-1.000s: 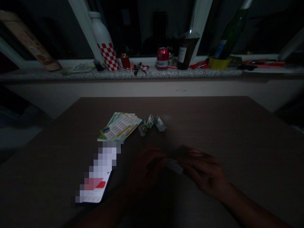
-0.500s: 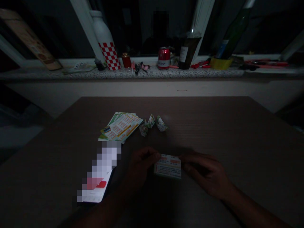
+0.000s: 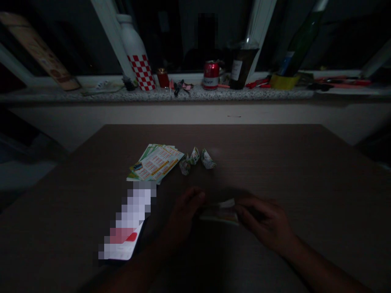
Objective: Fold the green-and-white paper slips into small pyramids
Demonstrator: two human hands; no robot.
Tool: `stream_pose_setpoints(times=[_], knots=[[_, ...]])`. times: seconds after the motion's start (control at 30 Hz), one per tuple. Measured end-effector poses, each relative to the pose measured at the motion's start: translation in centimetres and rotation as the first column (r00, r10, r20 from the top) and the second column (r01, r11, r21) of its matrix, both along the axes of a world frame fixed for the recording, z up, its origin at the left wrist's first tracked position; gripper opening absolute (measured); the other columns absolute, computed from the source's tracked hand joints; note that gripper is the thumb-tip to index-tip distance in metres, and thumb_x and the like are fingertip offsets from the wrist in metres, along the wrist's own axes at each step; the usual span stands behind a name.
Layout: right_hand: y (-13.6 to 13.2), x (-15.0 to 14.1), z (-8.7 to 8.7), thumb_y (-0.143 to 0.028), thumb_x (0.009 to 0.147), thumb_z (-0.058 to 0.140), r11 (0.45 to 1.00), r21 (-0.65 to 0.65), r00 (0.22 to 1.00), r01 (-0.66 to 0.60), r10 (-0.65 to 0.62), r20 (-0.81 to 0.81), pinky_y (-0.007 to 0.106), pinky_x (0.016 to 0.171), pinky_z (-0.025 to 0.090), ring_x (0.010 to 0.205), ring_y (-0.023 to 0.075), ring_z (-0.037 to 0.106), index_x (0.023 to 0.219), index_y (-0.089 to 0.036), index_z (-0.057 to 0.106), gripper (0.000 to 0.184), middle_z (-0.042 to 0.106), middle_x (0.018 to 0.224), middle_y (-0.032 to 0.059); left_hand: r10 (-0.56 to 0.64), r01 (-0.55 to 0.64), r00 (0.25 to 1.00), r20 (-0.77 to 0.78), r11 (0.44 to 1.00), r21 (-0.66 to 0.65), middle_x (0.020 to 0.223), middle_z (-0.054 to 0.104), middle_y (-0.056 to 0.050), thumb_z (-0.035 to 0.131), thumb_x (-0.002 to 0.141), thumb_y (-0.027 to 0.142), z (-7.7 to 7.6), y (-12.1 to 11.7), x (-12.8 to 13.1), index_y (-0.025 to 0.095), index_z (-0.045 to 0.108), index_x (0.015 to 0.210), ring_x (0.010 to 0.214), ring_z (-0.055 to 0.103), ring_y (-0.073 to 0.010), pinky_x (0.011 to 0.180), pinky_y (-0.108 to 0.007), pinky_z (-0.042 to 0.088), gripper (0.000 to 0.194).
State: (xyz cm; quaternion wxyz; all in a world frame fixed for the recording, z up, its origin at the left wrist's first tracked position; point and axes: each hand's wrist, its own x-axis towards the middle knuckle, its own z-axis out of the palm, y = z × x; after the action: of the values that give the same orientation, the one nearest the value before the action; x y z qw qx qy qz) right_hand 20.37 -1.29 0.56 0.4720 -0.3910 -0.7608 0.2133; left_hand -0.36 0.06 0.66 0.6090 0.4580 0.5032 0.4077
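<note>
In dim light, my left hand [image 3: 183, 213] and my right hand [image 3: 265, 224] pinch the two ends of a small printed paper [image 3: 220, 211] just above the brown table [image 3: 305, 171]. The paper is folded over, its far edge lifted. Both hands have their fingers closed on it. Further away lies a stack of similar printed sheets [image 3: 155, 162], with three small folded paper pieces [image 3: 197, 158] to its right.
A phone with a lit screen [image 3: 128, 221] lies left of my left hand. On the stone windowsill [image 3: 159, 94] stand a red-checked white bottle [image 3: 136, 53], a red can [image 3: 210, 75], dark bottles [image 3: 241, 61], a yellow tape roll [image 3: 281, 81] and small clutter.
A second ago the paper was blurred between my hands, then it lay flat and face up. Now it is folded over, with its edge raised. My hands stayed in place.
</note>
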Motion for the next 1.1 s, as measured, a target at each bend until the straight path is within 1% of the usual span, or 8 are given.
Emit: stream_pose_setpoints(times=[0.1,0.2,0.3,0.43,0.57,0.7,0.93,1.1], knots=[[0.1,0.1,-0.2,-0.013,0.083,0.063,0.995,0.010,0.995,0.096,-0.096,0.012,0.018,0.057,0.053,0.059,0.0115,0.068,0.082,-0.019,0.067,0.007,0.072,0.070,0.0003,0.096,-0.018,0.970,-0.224,0.944,0.328,0.103,0.061,-0.005,0.045,0.091,0.035,0.5,-0.9,-0.5,0.022,0.055,0.107,0.096,0.058,-0.0219,0.082,-0.034,0.046,0.023],[0.1,0.2,-0.4,-0.015,0.081,0.063,0.991,0.006,0.991,0.134,-0.134,0.029,0.019,0.052,0.052,0.056,0.0129,0.068,0.080,-0.019,0.066,0.005,0.072,0.067,0.0003,0.211,0.150,0.890,-0.405,0.701,0.697,0.130,0.046,-0.010,0.057,0.084,0.030,1.0,-1.9,-0.8,0.024,0.044,0.124,0.119,0.045,-0.0281,0.098,-0.042,0.038,0.043],[0.1,0.0,-0.5,-0.017,0.079,0.064,0.988,-0.001,0.988,0.153,-0.153,0.025,0.019,0.049,0.051,0.052,0.0127,0.066,0.077,-0.020,0.065,0.004,0.071,0.063,-0.0009,0.192,0.422,0.789,-0.584,0.521,0.742,0.124,0.052,-0.010,0.067,0.078,0.028,1.4,-2.4,-0.4,0.024,0.045,0.125,0.115,0.047,-0.0278,0.096,-0.042,0.039,0.052],[-0.1,-0.2,-0.8,-0.015,0.078,0.064,0.986,-0.049,0.987,0.161,-0.161,0.012,0.018,0.049,0.050,0.050,0.0107,0.063,0.076,-0.021,0.060,0.008,0.067,0.061,-0.0032,0.176,0.570,0.707,-0.685,0.432,0.699,0.103,0.066,-0.005,0.055,0.086,0.012,0.9,-1.7,0.3,0.022,0.057,0.107,0.095,0.058,-0.0197,0.088,-0.037,0.040,0.023],[0.1,0.0,-1.4,-0.012,0.077,0.064,0.979,-0.132,0.986,0.156,-0.146,0.078,0.022,0.058,0.053,0.063,0.0133,0.066,0.093,-0.021,0.055,0.020,0.067,0.072,-0.0009,0.063,0.677,0.650,-0.757,0.403,0.615,0.103,0.068,-0.005,0.049,0.088,0.008,-0.4,-0.9,0.2,0.019,0.061,0.098,0.097,0.059,-0.0188,0.088,-0.035,0.042,0.018],[0.7,0.5,-1.8,-0.012,0.081,0.061,0.997,-0.072,0.974,0.040,-0.023,0.226,0.035,0.083,0.053,0.099,0.0209,0.063,0.106,-0.022,0.062,0.027,0.065,0.106,0.0084,-0.093,0.790,0.547,-0.832,0.384,0.477,0.112,0.067,-0.005,0.050,0.088,0.011,-1.2,-0.6,0.1,0.019,0.062,0.100,0.106,0.058,-0.0183,0.097,-0.035,0.040,0.019],[0.9,0.8,-1.7,-0.013,0.082,0.063,0.990,-0.132,0.893,-0.048,0.102,0.437,0.046,0.094,0.045,0.115,0.0275,0.053,0.102,-0.024,0.069,0.024,0.059,0.120,0.0105,-0.198,0.835,0.499,-0.844,0.370,0.407,0.124,0.063,-0.006,0.055,0.086,0.016,0.0,-0.7,-0.6,0.021,0.058,0.115,0.121,0.052,-0.0192,0.112,-0.042,0.021,0.029],[0.6,1.0,-1.5,-0.015,0.081,0.064,0.985,-0.170,0.878,-0.023,0.101,0.467,0.048,0.098,0.041,0.118,0.0274,0.051,0.098,-0.022,0.069,0.019,0.057,0.125,0.0107,-0.200,0.852,0.467,-0.861,0.363,0.378,0.120,0.064,-0.006,0.057,0.086,0.020,1.1,-0.4,-1.4,0.022,0.064,0.105,0.117,0.053,-0.0204,0.111,-0.043,0.021,0.021]])
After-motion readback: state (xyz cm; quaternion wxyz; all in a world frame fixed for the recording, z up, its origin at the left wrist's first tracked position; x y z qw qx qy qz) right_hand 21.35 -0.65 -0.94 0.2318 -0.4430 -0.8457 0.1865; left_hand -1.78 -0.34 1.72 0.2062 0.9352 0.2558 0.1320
